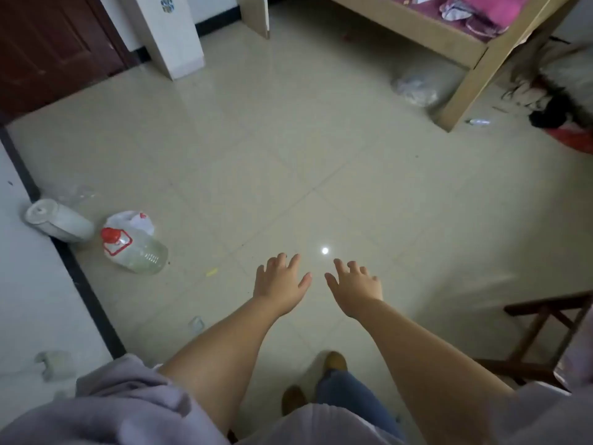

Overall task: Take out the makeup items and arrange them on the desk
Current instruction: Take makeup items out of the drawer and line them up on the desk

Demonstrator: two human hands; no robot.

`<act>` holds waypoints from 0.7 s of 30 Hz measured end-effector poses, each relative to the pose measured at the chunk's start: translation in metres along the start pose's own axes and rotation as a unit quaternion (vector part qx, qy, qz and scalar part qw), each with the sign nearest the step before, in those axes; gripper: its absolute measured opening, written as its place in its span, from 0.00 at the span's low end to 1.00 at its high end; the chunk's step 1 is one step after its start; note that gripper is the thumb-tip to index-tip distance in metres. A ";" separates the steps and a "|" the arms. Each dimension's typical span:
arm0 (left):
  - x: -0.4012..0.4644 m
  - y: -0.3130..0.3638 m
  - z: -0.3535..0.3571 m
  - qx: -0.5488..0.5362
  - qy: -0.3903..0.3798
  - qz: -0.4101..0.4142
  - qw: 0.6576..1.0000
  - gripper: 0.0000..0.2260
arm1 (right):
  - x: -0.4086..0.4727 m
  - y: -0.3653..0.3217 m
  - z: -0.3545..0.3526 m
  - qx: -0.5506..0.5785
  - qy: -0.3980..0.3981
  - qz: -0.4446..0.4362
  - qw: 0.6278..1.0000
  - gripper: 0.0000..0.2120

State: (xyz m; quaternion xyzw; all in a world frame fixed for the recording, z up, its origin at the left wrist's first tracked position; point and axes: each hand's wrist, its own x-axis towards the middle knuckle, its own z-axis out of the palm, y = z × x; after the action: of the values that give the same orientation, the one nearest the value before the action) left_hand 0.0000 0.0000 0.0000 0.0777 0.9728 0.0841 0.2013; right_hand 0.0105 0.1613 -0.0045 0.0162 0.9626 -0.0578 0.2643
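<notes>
My left hand [279, 284] and my right hand [356, 285] are stretched out side by side, palms down, over a pale tiled floor [288, 155]. The fingers of both are spread and straight, and neither holds anything. No makeup items, bag or desk show in the head view. I am standing; my jeans and brown shoes [333, 362] are visible below my arms.
A clear plastic jug with a red cap [134, 250] lies at the left beside a white plastic bag [133, 220] and a grey cylinder [59, 221]. A wooden bed frame [465, 91] stands at the back right, a dark wooden stool [545, 342] at the right, a dark door [54, 49] at the back left.
</notes>
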 end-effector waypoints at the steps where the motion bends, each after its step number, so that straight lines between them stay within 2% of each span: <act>1: 0.010 -0.001 -0.004 -0.003 0.004 0.002 1.000 0.23 | 0.009 0.002 -0.007 0.002 0.001 0.000 1.000 0.25; 6: 0.083 0.003 -0.032 0.001 0.013 -0.002 1.000 0.22 | 0.077 0.018 -0.050 -0.006 0.015 -0.006 1.000 0.25; 15: 0.257 0.031 -0.129 -0.011 0.071 -0.015 0.997 0.21 | 0.241 0.056 -0.181 -0.017 0.058 -0.038 0.997 0.24; 21: 0.346 0.028 -0.168 -0.007 0.082 -0.027 0.996 0.21 | 0.330 0.063 -0.239 -0.010 0.048 -0.047 0.998 0.23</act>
State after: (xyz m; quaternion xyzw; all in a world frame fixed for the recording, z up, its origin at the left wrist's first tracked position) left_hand -0.3782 0.0694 0.0264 0.0428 0.9872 0.0917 0.1233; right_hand -0.3905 0.2528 0.0243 -0.0288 0.9745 -0.0597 0.2146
